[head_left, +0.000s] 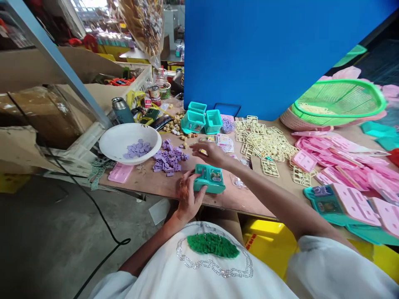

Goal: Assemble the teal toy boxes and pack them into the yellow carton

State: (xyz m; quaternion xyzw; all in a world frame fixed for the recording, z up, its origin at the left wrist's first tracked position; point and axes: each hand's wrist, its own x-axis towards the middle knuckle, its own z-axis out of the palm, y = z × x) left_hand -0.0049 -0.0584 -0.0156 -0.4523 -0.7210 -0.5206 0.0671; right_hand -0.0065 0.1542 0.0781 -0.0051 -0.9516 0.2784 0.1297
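Note:
My left hand (188, 194) is closed round the left end of a teal plastic toy case (209, 185) at the table's front edge. A small round gold-coloured piece sits in the case's right part, under what looks like a clear window. My right hand (209, 152) hovers just beyond the case, fingers stretched toward the left and slightly apart, with nothing visible in them. A pile of small purple plastic parts (170, 158) lies left of that hand. Printed sticker sheets (224, 142) lie beyond it.
A white bowl (107, 143) holds flat purple pieces. Behind are teal bins (193, 121), a blue panel (249, 54) and a flask (121, 110). Cream plastic frames (264, 141), pink panels (339, 158) and a green basket (349, 89) fill the right side.

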